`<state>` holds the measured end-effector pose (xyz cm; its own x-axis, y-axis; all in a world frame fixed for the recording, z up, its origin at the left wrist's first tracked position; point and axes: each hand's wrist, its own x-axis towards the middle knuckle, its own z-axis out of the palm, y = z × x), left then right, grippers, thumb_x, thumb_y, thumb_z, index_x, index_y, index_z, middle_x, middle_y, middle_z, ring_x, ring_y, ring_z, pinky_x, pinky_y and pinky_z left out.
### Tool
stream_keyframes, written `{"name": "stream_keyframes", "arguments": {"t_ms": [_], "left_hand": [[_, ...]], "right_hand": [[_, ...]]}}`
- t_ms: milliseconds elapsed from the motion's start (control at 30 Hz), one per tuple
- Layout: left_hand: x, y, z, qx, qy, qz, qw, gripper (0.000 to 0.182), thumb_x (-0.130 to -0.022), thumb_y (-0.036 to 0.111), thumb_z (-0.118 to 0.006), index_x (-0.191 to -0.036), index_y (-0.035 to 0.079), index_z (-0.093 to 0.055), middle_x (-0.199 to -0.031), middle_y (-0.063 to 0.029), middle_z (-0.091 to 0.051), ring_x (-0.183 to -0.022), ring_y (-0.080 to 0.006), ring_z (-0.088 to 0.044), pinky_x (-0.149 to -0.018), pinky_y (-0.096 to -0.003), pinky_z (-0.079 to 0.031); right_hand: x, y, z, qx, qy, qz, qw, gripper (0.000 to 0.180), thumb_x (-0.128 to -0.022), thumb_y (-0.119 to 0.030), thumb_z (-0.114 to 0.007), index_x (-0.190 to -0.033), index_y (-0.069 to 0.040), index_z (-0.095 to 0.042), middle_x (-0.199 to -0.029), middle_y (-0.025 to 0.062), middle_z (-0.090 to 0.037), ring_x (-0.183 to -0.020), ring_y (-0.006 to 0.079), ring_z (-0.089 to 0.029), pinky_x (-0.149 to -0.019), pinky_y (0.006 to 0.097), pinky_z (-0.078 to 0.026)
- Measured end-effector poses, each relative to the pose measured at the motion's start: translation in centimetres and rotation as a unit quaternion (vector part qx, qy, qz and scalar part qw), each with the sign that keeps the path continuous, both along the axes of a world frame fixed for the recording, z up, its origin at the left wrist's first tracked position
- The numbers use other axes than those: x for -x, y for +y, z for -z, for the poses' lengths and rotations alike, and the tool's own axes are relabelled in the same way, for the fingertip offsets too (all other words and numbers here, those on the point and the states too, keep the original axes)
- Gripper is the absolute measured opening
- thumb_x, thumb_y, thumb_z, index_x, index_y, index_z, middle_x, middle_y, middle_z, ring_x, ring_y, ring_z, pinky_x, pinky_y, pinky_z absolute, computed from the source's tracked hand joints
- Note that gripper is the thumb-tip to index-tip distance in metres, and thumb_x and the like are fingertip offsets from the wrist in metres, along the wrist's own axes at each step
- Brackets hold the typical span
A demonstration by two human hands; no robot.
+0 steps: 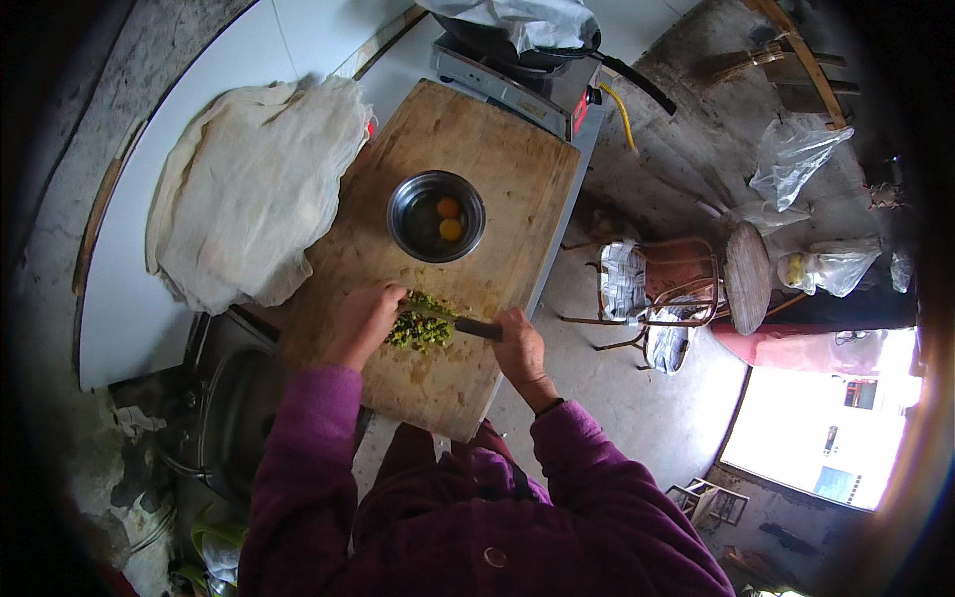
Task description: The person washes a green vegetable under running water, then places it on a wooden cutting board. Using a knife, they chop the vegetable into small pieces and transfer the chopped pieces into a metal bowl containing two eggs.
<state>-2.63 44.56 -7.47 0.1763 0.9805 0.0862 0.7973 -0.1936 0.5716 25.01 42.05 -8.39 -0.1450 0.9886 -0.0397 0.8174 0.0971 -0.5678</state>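
A kitchen knife [477,328] lies across a heap of chopped green vegetable [419,331] on a wooden cutting board [455,142]. Its dark handle is gripped by my right hand [520,349], at the right side of the heap. My left hand [367,319] has its fingers curled over the tip end of the blade, left of the greens; the fingers hide that end. Just beyond the heap stands a round metal bowl [398,237] holding two egg yolks [448,218] in clear egg white. Small green bits are scattered between bowl and knife.
A cooker [500,82] with a covered black pan [477,33] adjoins the board's far edge. Off-white cloth [246,194] covers something on the left counter. A dark sink or basin [239,403] is at lower left. Right of the board, a chair [623,282] stands on the floor.
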Motion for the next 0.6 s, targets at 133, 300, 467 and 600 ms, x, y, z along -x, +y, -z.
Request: {"name": "stream_keyframes", "arguments": {"t_ms": [133, 300, 467, 600], "left_hand": [[-3.3, 3.5, 1.2, -0.035, -0.019, 0.102, 0.994, 0.005, -0.071, 0.004, -0.063, -0.074, 0.008, -0.062, -0.078, -0.01, -0.062, -0.078, -0.0315, -0.062, -0.069, -0.0433, -0.05], [-3.9, 4.1, 2.1, -0.063, -0.05, 0.141, 0.987, 0.005, -0.07, 0.004, -0.061, -0.069, 0.008, -0.059, -0.073, -0.0086, -0.059, -0.076, -0.031, -0.061, -0.068, -0.0436, -0.05], [1.5, 2.4, 0.3, -0.011, 0.017, 0.17, 0.985, 0.005, -0.072, 0.005, -0.06, -0.069, 0.008, -0.059, -0.074, -0.007, -0.06, -0.08, -0.0294, -0.061, -0.072, -0.0408, -0.049], [4.7, 0.2, -0.5, 0.003, 0.011, 0.127, 0.992, 0.005, -0.074, 0.006, -0.059, -0.07, 0.009, -0.06, -0.076, -0.0063, -0.061, -0.08, -0.029, -0.06, -0.072, -0.0403, -0.049]], "right_hand": [[-1.1, -2.5, 0.1, 0.002, -0.049, 0.104, 0.993, 0.014, -0.076, -0.007, -0.064, -0.088, -0.009, -0.058, -0.092, 0.0126, -0.06, -0.085, 0.0371, -0.061, -0.07, 0.0459, -0.05], [0.4, -6.0, 1.1, 0.041, -0.062, 0.137, 0.988, 0.016, -0.077, -0.012, -0.068, -0.09, -0.009, -0.059, -0.093, 0.0132, -0.06, -0.084, 0.0381, -0.061, -0.069, 0.0466, -0.051], [4.8, -8.0, 0.3, 0.118, 0.004, 0.093, 0.989, 0.025, -0.078, -0.017, -0.07, -0.098, -0.009, -0.057, -0.099, 0.0141, -0.06, -0.09, 0.039, -0.061, -0.072, 0.0481, -0.05], [5.8, -7.7, -0.8, 0.132, 0.022, 0.017, 0.991, 0.024, -0.079, -0.016, -0.068, -0.1, -0.01, -0.057, -0.101, 0.0147, -0.059, -0.092, 0.0387, -0.061, -0.073, 0.0478, -0.05]]}}
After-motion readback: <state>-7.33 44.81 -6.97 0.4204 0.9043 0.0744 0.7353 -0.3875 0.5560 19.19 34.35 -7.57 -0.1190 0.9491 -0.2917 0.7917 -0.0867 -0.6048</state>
